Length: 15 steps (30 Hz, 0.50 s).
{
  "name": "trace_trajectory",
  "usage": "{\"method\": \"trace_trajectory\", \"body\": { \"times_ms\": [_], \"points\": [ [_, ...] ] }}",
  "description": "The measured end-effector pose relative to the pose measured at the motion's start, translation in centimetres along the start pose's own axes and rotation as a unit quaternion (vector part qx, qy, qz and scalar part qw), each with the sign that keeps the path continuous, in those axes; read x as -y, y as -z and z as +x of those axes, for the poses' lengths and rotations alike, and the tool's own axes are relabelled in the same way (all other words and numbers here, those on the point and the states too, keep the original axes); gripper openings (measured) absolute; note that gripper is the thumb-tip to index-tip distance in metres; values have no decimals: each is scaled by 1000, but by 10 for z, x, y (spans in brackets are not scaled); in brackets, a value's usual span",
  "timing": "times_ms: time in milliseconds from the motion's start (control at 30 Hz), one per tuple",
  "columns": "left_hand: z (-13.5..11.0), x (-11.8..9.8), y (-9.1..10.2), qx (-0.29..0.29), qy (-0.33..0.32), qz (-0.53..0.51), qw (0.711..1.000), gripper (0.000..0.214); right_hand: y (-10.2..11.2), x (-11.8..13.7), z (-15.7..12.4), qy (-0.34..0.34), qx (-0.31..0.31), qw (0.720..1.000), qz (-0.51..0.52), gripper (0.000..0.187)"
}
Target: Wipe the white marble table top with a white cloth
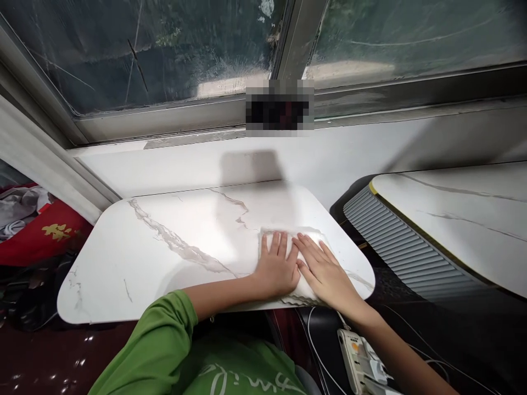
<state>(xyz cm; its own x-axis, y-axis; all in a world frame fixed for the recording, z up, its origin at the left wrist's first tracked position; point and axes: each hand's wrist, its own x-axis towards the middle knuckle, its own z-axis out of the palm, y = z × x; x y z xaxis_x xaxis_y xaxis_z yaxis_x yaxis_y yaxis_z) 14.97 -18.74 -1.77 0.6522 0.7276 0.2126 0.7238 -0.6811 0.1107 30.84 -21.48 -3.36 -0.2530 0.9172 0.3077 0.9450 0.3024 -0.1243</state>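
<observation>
A folded white cloth (302, 291) lies on the right part of a white marbled tabletop (160, 236) with rounded corners. My left hand (278, 266) presses flat on the cloth, its fingers stretched out and slightly spread. Beside it, my right hand (323, 271) also lies flat on the cloth with extended fingers. The two hands touch or nearly touch at the thumbs. Much of the cloth's middle is hidden beneath them.
A second marbled top with a ribbed grey side (399, 247) stands to the right. Below the front edge is a power strip (354, 356) with plugs and cables. A window frame (173, 118) runs along the back. A red bag (53, 230) is at the left.
</observation>
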Motion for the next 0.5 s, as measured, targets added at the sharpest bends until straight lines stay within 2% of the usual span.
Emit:
{"method": "trace_trajectory", "body": {
  "times_ms": [67, 167, 367, 500],
  "points": [
    [13, 0, -5, -9, -23, -1, 1000, 57, -3, -10, 1, -36, -5, 999, -9, 55],
    [47, 10, -14, -17, -54, -7, 998, 53, -13, -31, 20, -87, -19, 996, -32, 54],
    [133, 43, -29, 37, -14, -24, 999, 50, -30, -80, 94, -108, -15, 993, -45, 53],
    [169, 67, -29, 43, 22, -30, 998, 51, -34, -94, 143, -107, -1, 994, -27, 51]
  ]
}}
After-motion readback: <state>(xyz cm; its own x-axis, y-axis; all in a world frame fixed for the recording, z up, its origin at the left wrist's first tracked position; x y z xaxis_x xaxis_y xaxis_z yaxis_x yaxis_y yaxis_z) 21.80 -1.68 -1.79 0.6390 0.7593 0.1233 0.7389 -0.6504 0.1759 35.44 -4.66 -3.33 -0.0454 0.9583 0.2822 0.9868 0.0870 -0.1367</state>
